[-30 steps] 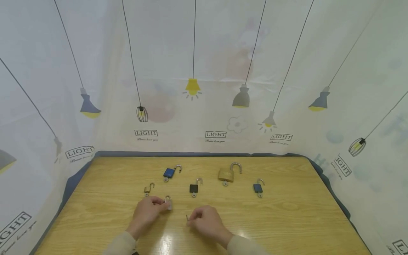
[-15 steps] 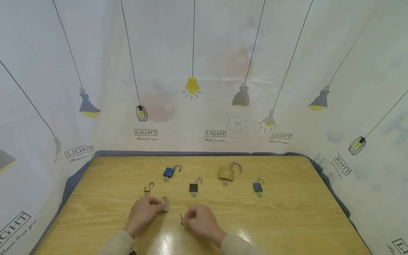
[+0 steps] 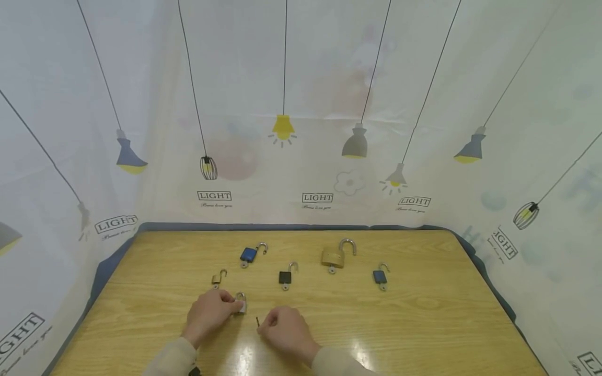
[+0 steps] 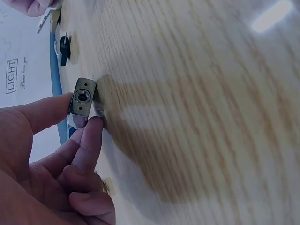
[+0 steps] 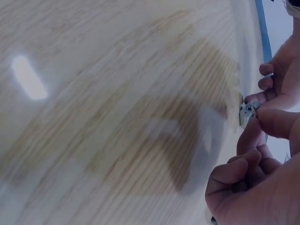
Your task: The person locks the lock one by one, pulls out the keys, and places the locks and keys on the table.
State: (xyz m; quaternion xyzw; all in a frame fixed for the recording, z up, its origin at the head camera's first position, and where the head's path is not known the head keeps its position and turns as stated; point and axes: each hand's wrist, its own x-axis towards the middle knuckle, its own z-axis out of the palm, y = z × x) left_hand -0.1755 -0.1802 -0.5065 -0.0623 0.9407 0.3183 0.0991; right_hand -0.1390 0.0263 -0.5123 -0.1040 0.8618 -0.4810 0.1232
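My left hand [image 3: 207,312] pinches a small silver padlock [image 3: 241,308] by its body between thumb and fingers, just above the table, the shackle pointing away. In the left wrist view the padlock's underside [image 4: 83,96] shows a round keyway with nothing in it. A small key [image 3: 257,321] is pinched in the fingertips of my right hand [image 3: 284,328], a short way right of the padlock. The left wrist view catches the key [image 4: 43,21] at its top corner, apart from the lock. From the right wrist the key mostly hides behind my fingers [image 5: 253,133].
Several padlocks with raised shackles and keys lie beyond my hands: small brass [image 3: 216,279], blue [image 3: 248,255], black [image 3: 285,277], large brass [image 3: 333,258] and another blue [image 3: 380,277]. A printed cloth [image 3: 263,209] hangs around the wooden table [image 3: 423,324].
Both hands have shifted to the left, the left one carrying the padlock and the right one the key. The key has come a little closer to the padlock. The other padlocks have stayed put.
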